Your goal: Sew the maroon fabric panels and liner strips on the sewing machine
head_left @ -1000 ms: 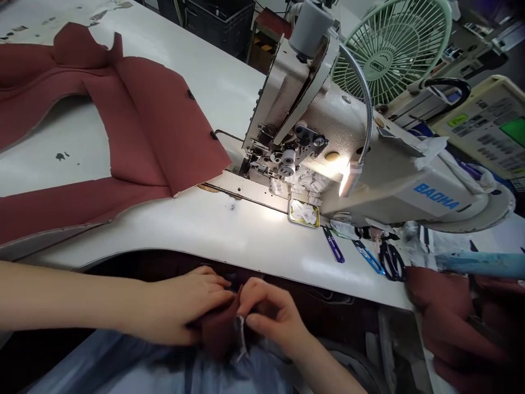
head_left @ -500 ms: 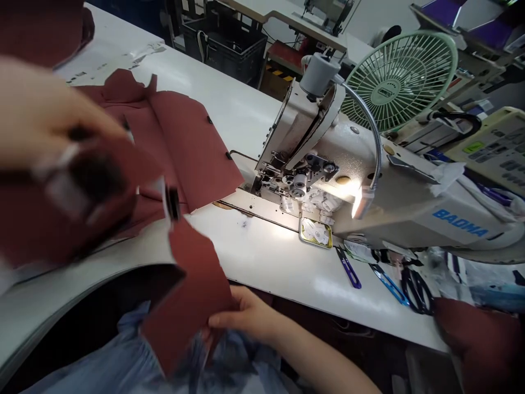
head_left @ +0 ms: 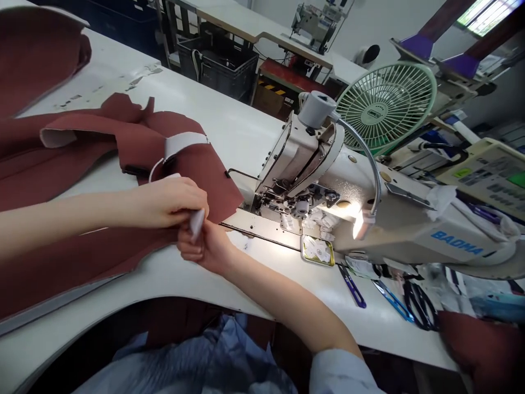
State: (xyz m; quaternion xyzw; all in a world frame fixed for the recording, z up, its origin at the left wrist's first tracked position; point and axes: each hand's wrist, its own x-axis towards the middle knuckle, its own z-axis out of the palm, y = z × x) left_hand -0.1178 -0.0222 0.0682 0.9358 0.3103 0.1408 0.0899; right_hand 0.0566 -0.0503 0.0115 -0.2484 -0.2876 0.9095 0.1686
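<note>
My left hand (head_left: 182, 200) reaches in from the left over the maroon fabric panels (head_left: 213, 175), its fingers closed. Right against it is my right hand (head_left: 207, 246), with curled fingers. Between the two, both pinch a small pale folded piece (head_left: 197, 223); whether it is a loose scrap or the pale backing of the maroon fabric I cannot tell. Behind my left wrist, a maroon strip (head_left: 139, 143) with a pale turned-over band (head_left: 185, 143) and dark clips lies across the panels. The sewing machine (head_left: 320, 158) stands just right of the fabric, its lamp lit.
A small tin (head_left: 318, 250) with white labels sits by the machine bed. Purple thread snips (head_left: 351, 287), blue snips (head_left: 392, 301) and black-handled scissors (head_left: 420, 306) lie on the white table (head_left: 262, 268). A green fan (head_left: 385, 106) stands behind. More maroon fabric (head_left: 36, 60) is piled at far left.
My right hand has moved up from the table's front edge to meet my left hand. My left hand has come rightward and down. The maroon piece has left my lap area.
</note>
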